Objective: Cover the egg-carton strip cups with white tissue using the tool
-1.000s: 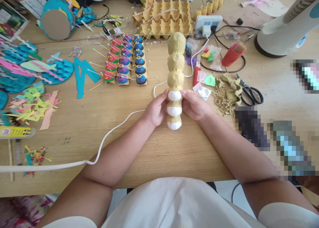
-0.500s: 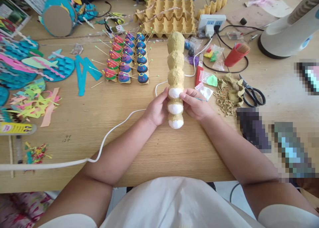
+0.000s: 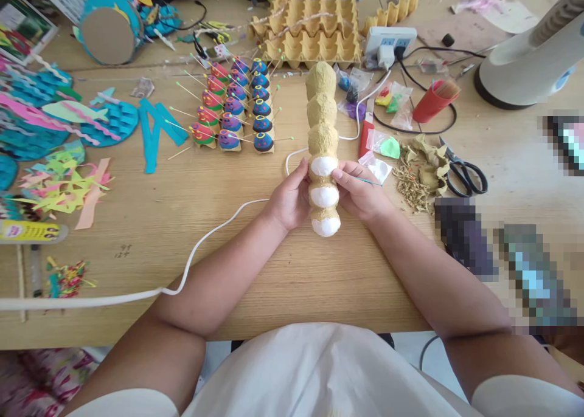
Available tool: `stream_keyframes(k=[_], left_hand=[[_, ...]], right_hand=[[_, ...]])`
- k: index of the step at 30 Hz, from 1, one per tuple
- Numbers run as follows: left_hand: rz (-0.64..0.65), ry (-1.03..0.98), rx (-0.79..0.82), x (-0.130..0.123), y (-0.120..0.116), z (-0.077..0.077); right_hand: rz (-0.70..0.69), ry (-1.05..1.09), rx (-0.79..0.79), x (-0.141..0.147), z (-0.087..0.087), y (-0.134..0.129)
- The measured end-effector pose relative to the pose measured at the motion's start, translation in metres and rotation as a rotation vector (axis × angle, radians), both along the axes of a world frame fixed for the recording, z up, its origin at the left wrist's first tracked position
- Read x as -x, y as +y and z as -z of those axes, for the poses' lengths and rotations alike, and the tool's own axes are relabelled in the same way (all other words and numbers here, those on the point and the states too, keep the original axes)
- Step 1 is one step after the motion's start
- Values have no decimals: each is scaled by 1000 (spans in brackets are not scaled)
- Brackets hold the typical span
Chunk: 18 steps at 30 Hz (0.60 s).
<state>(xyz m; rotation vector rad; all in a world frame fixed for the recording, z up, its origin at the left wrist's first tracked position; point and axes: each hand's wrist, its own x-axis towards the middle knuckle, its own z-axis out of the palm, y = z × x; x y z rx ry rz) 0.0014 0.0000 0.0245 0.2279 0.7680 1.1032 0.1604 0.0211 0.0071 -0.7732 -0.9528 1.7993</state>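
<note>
A strip of yellowish egg-carton cups [image 3: 323, 138] is held upright in front of me, its three lower bumps covered in white. My left hand [image 3: 292, 197] grips its left side near the white bumps. On the right side, my right hand [image 3: 360, 191] pinches the strip with the thumb at the top white bump; a thin blue stick pokes out from these fingers. Beyond the left hand stand painted caterpillar-like strips [image 3: 232, 106] in red, purple and blue, with pins stuck in them. Small bags of coloured clay [image 3: 390, 146] lie past the right hand.
Egg trays [image 3: 314, 31] and a power strip [image 3: 390, 40] are at the back. Black scissors [image 3: 466, 172], carton scraps [image 3: 424, 168] and a red cup [image 3: 435, 104] lie right. Paper scraps [image 3: 68, 183] and blue strips [image 3: 152, 134] are left. A white cable [image 3: 194, 253] crosses the table.
The lower end of the carton strip has tilted slightly to the right in my hands. Both hands keep their hold, and the whole view has shifted a little.
</note>
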Motion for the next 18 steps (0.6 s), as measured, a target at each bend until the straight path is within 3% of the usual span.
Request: stream_keyframes(k=[10, 18], left_hand=[[-32, -15, -80, 2, 2, 17], [-69, 84, -139, -1, -1, 9]], right_hand=[[-29, -38, -6, -7, 0, 6], [81, -217, -87, -6, 4, 8]])
